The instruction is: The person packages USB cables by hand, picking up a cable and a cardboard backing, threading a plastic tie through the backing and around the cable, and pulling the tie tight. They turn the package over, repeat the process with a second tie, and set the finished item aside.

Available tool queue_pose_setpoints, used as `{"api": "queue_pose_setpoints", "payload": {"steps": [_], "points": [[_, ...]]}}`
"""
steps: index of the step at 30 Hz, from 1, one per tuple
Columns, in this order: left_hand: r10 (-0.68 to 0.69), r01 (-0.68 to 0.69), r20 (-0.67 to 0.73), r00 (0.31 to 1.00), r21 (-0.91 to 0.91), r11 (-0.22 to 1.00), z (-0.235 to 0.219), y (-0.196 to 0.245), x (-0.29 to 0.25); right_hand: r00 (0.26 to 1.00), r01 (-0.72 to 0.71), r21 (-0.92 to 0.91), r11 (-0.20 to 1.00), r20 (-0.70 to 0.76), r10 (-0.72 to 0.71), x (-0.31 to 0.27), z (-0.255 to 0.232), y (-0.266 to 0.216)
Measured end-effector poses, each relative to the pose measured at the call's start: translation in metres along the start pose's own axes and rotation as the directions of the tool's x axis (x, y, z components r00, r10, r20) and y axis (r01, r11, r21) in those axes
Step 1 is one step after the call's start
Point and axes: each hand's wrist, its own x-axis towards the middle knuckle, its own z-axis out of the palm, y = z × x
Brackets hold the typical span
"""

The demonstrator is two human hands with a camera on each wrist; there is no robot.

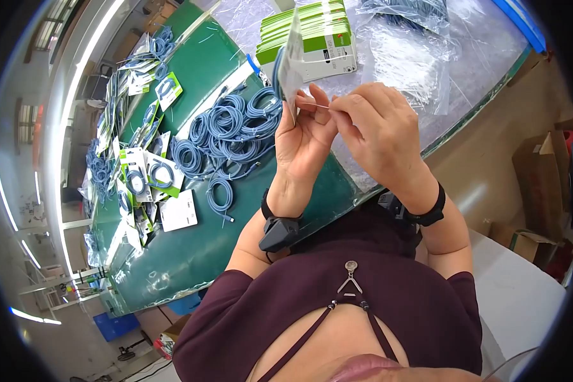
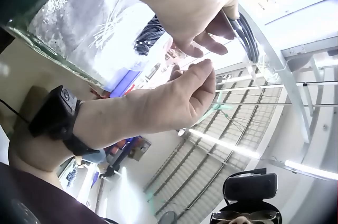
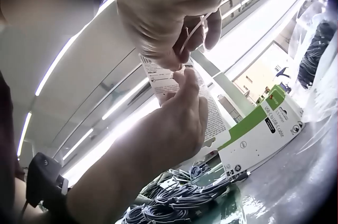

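My left hand (image 1: 304, 145) holds a printed packaging card (image 1: 293, 67) on edge, thumb on one face and fingers behind it. A blue coiled cable (image 2: 247, 38) lies against the card's far face. Close beside it, my right hand (image 1: 383, 130) pinches a thin white tie (image 3: 192, 34) between thumb and fingertips. The tie runs toward the card at the left fingertips. In the right wrist view, small print covers the card's near face, and the fingertips of both hands meet at its edge.
Several blue coiled cables (image 1: 226, 127) lie on the green table mat (image 1: 172, 258). Left of them is a heap of carded cables (image 1: 161, 173). A stack of green-and-white cards (image 1: 309, 39) stands ahead, next to a plastic bag of white ties (image 1: 404, 63). Cardboard boxes (image 1: 535, 178) sit at right.
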Motion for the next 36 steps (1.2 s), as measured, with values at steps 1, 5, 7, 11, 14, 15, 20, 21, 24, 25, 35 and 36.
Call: {"api": "queue_pose_setpoints", "payload": {"steps": [1, 5, 7, 11, 14, 15, 20, 21, 24, 25, 35, 36], "points": [[0.023, -0.023, -0.013, 1.0, 0.017, 1.0, 0.001, 0.001, 0.0, 1.0, 0.013, -0.016, 1.0, 0.006, -0.012, 0.0, 0.0, -0.001], [0.018, -0.019, 0.014, 1.0, 0.019, 1.0, 0.003, 0.002, 0.001, 0.999, 0.043, -0.046, 0.998, 0.015, -0.043, 0.001, 0.003, -0.003], [0.009, -0.009, 0.035, 0.999, 0.007, 1.0, 0.002, 0.001, 0.001, 0.999, 0.051, -0.036, 0.998, 0.014, -0.051, 0.0, 0.005, -0.003], [-0.007, 0.007, 0.052, 0.999, -0.006, 1.0, 0.002, 0.0, 0.001, 0.998, 0.048, -0.035, 0.998, 0.03, -0.047, -0.001, 0.008, -0.005], [-0.092, 0.09, 0.007, 0.996, -0.287, 0.954, 0.0, 0.005, -0.001, 0.999, 0.045, -0.03, 0.999, 0.02, -0.045, -0.001, 0.012, -0.006], [-0.093, 0.092, 0.009, 0.996, -0.287, 0.954, -0.002, 0.006, -0.001, 0.999, 0.045, -0.027, 0.999, 0.015, -0.045, -0.001, 0.013, -0.006], [0.015, -0.016, 0.043, 0.999, 0.036, 0.999, -0.004, 0.003, -0.001, 0.999, 0.038, -0.008, 0.999, 0.004, -0.038, -0.003, 0.013, -0.007], [0.015, -0.02, 0.061, 0.998, 0.079, 0.997, -0.002, 0.0, -0.001, 0.999, 0.039, -0.007, 0.999, 0.006, -0.039, -0.002, 0.012, -0.009], [-0.009, 0.003, 0.081, 0.997, 0.071, 0.997, -0.007, 0.001, -0.002, 0.999, 0.041, -0.007, 0.999, 0.008, -0.041, -0.002, 0.01, -0.011], [-0.03, 0.028, 0.084, 0.996, 0.019, 0.999, -0.006, 0.001, -0.002, 0.999, 0.039, -0.002, 0.999, 0.022, -0.039, -0.002, 0.009, -0.011], [0.14, -0.118, -0.013, 0.99, 0.457, 0.881, -0.011, -0.018, 0.003, 0.967, -0.246, 0.338, 0.909, 0.153, 0.205, -0.012, 0.004, 0.002], [0.081, -0.074, 0.005, 0.997, 0.474, 0.877, -0.022, -0.008, 0.005, 0.968, -0.234, 0.332, 0.914, 0.162, 0.19, -0.016, 0.005, 0.006]]}}
